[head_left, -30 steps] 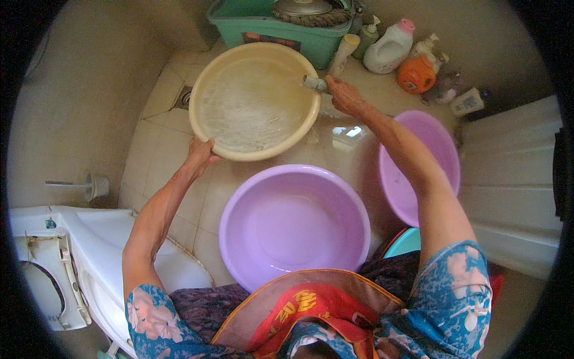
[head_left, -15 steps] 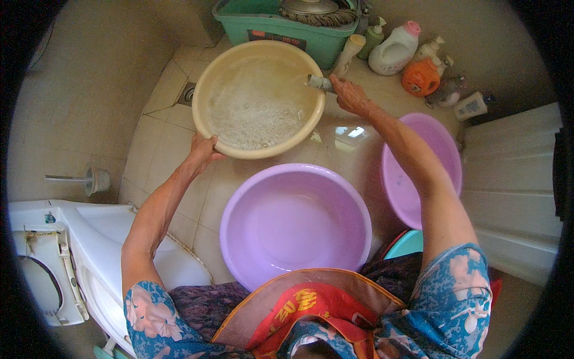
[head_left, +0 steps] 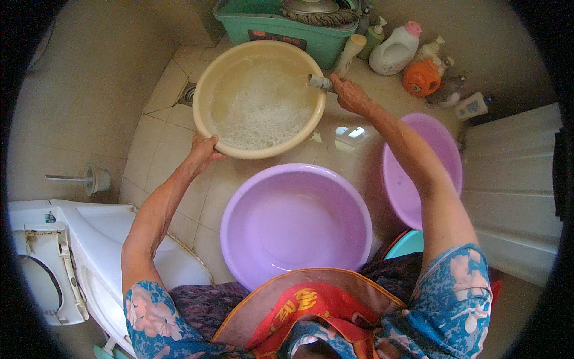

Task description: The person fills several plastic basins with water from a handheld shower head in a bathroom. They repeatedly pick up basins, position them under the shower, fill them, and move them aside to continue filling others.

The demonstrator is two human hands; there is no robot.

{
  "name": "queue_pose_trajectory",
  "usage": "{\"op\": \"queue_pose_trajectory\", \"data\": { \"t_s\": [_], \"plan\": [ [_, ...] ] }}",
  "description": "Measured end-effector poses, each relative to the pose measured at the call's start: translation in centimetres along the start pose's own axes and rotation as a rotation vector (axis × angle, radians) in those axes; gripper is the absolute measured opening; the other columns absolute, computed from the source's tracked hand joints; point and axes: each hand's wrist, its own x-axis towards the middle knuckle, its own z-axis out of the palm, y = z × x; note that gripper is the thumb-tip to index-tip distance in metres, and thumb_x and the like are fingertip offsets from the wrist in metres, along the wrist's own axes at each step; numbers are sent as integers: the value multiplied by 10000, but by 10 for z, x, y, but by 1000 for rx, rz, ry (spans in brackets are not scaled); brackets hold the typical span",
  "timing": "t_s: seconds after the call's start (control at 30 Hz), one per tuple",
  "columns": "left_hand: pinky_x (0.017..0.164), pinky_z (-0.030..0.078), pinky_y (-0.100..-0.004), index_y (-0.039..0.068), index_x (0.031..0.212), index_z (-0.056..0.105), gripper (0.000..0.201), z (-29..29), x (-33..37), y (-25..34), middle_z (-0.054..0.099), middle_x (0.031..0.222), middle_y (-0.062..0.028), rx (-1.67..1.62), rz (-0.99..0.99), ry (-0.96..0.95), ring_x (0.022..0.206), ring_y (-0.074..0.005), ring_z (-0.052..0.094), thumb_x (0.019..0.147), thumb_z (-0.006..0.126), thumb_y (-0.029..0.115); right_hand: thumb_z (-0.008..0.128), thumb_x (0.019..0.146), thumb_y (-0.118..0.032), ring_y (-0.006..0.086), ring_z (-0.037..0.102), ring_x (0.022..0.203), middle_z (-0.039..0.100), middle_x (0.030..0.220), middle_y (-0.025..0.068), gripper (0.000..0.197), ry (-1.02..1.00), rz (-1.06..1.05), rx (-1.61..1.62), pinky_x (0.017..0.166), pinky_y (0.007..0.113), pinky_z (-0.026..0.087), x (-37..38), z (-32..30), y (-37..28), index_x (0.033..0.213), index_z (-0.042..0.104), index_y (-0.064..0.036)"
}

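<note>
A round cream basin (head_left: 263,152) on the tiled floor holds foamy, churning water (head_left: 257,113). My left hand (head_left: 204,149) grips its near-left rim, thumb on top and the fingers partly hidden beneath. At the right rim, my right hand (head_left: 354,96) is closed around a grey hose end (head_left: 320,82), whose mouth points left over the water. Nearer to me stands a large purple basin (head_left: 296,221) with nothing visible inside it.
Behind the cream basin is a green mop bucket (head_left: 332,51). Several bottles, including a white jug (head_left: 394,51) and an orange bottle (head_left: 421,78), line the right wall. Another purple basin (head_left: 412,173) is under my right forearm. A white toilet (head_left: 107,221) stands left, with a floor drain (head_left: 189,94) farther off.
Foam and ripples in the cream basin have shifted, with white froth spreading toward the hose side. Both hands stay nearly in place.
</note>
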Motion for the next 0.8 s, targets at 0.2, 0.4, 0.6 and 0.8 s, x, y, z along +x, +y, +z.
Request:
{"op": "queue_pose_trajectory", "data": {
  "t_s": [0.2, 0.4, 0.6, 0.8],
  "plan": [
    [710, 560, -400, -12, 1251, 324, 350, 1, 0, 1, 533, 1138, -187, -11, -19, 10, 927, -287, 610, 946, 405, 141, 513, 714, 43, 427, 581, 816, 567, 867, 228, 403, -3, 10, -3, 661, 521, 462, 1, -1, -1, 1057, 325, -53],
    [703, 561, -404, -11, 1241, 333, 338, 0, 0, 2, 538, 1120, -184, -5, 4, -25, 917, -281, 610, 945, 407, 134, 498, 755, 23, 433, 585, 824, 585, 857, 241, 329, 8, 3, 16, 668, 531, 463, 4, -2, 0, 1039, 351, -53],
    [699, 567, -412, -15, 1272, 301, 368, -1, 3, 1, 510, 1163, -215, 6, -7, -19, 944, -311, 604, 934, 395, 95, 496, 779, 10, 436, 587, 843, 599, 866, 247, 302, 26, 3, 12, 674, 533, 466, 2, -1, 0, 1040, 364, -60],
    [680, 575, -404, -21, 1258, 299, 362, 0, 3, 0, 525, 1126, -213, -24, -1, 10, 929, -312, 607, 935, 406, 102, 497, 778, 15, 429, 587, 851, 596, 895, 247, 320, 46, -4, 2, 673, 526, 469, 3, 0, 1, 1058, 363, -61]
  ]
}}
